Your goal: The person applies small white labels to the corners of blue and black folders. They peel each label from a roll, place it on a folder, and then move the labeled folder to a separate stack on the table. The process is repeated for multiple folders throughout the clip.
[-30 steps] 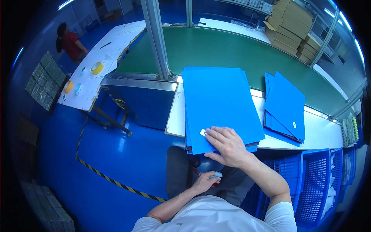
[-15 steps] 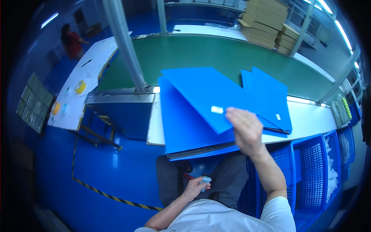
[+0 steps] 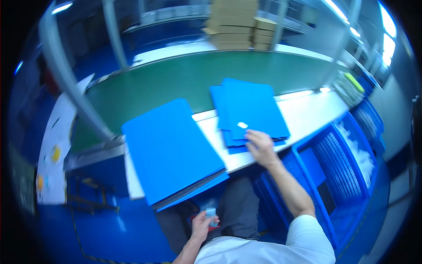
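Right hand lies flat, fingers spread, on the near edge of the smaller blue sheet stack. Stack sits on the white worktable, right of centre, its far edge overlapping the green conveyor belt. Sheets in it are slightly fanned, lower ones showing at the left and near sides. A small white label, roughly rectangular, sits on the top sheet just beyond the fingertips; whether it touches them, cannot tell.

Left hand is down in the lap, fingers closed around a small light-blue object, kind unclear.

Left of the small stack, well apart from it: a larger blue sheet stack, turned at an angle, its near corner overhanging the table edge toward the person's knees. A strip of bare white table runs between the two stacks.

Right of the person, below table level: blue plastic crates, slatted walls, one holding white scraps.

Beyond the belt, far side: brown cardboard cartons piled in a block. Belt surface bare along its length. A grey upright post stands at the left of the belt.

Far left, a white bench with a yellow round item on it. Blue floor open below and left of the table.
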A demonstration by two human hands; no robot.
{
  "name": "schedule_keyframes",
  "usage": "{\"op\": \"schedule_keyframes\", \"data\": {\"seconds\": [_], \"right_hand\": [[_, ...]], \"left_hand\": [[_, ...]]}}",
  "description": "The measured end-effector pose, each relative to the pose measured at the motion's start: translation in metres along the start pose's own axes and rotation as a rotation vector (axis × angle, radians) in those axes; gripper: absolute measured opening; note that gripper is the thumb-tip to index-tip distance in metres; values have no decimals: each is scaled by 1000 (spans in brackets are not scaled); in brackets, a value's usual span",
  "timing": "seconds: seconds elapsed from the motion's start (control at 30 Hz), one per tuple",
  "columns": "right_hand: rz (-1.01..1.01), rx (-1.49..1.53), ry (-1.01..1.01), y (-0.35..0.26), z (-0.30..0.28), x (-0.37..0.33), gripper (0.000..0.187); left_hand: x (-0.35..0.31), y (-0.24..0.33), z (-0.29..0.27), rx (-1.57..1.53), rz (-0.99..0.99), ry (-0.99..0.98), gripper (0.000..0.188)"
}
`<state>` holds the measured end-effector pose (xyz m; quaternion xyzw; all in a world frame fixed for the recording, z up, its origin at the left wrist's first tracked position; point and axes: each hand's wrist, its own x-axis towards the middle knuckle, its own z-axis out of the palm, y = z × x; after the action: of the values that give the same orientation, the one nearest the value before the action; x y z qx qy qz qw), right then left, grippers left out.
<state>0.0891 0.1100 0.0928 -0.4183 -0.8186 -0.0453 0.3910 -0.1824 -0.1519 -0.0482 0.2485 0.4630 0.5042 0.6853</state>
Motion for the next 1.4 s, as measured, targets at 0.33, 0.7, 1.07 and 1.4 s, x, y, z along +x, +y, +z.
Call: {"op": "schedule_keyframes", "data": {"seconds": [0.33, 0.7, 1.07, 1.4], "right_hand": [[-179, 497, -317, -121, 9, -100, 56], [-107, 630, -245, -135, 27, -125, 17], [-37, 787, -422, -150, 27, -110, 41], [12, 845, -326, -164, 50, -111, 20]], "left_hand": [[-6, 33, 22, -161, 108, -26, 18], [-19, 35, 28, -151, 103, -105, 20], [-25, 45, 20, -111, 123, -112, 25], [-31, 39, 13, -124, 145, -170, 33]]}}
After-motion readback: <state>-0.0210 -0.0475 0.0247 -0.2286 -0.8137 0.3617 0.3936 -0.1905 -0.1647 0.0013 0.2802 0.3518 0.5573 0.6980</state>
